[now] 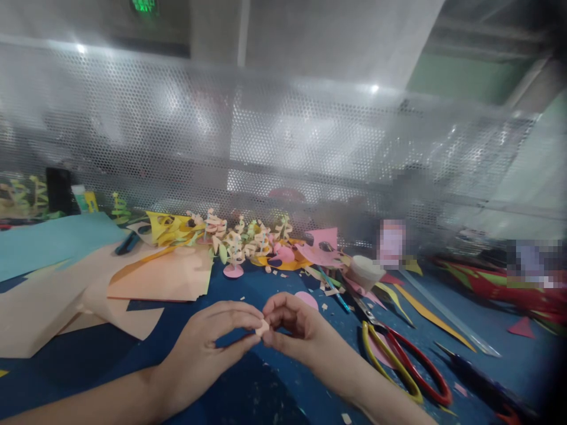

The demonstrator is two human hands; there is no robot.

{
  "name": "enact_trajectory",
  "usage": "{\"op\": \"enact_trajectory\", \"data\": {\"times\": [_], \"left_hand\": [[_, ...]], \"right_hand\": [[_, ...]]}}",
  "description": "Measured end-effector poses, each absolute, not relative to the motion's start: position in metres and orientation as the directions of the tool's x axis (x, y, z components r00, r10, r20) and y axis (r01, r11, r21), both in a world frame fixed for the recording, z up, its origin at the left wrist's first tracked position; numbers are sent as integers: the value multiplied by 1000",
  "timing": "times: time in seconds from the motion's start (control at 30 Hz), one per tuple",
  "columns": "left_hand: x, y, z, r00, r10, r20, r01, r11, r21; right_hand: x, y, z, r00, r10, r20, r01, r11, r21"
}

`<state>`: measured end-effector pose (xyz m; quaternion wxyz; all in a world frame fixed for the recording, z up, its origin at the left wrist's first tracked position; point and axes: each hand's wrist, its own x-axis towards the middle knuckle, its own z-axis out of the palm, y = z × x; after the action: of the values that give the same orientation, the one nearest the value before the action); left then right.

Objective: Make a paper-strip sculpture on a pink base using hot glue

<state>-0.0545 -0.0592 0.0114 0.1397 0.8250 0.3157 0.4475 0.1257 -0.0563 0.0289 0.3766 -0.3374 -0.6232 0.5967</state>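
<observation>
Both hands meet above the blue table (239,378), each with its fingertips closed in a pinch. Between them is a small piece of pale peach paper (262,328). My left hand (206,339) grips it from the left, between thumb and fingers. My right hand (301,327) has its thumb and curled fingers on the other side of it. Part of the piece is hidden behind the fingertips. Just beyond my right hand lies a pink paper disc (307,300). To the right are scissors (401,360) with one yellow and one red handle.
Peach paper sheets (163,277) and a teal sheet (57,242) lie left. Several spiral paper pieces (234,248) stand at the back. A white cup (365,273), a blue pen (334,289), a clear ruler (460,321) and paper scraps are on the right.
</observation>
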Motion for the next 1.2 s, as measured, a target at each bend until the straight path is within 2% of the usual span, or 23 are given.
{"op": "enact_trajectory", "data": {"times": [0.33, 0.67, 0.97, 1.2], "left_hand": [[-52, -61, 12, 390, 660, 642, 399, -750, 528], [-55, -63, 12, 438, 609, 662, 427, -789, 443], [-52, -60, 9, 342, 735, 586, 458, -675, 579], [-54, -60, 10, 365, 723, 587, 434, -689, 580]], "right_hand": [[128, -56, 29, -515, 855, 66, -31, 59, -998], [122, -56, 25, -481, 877, 26, -98, -24, -995], [123, -57, 26, -460, 886, -61, -134, -136, -982], [121, -54, 19, -439, 898, 17, -82, -21, -996]]}}
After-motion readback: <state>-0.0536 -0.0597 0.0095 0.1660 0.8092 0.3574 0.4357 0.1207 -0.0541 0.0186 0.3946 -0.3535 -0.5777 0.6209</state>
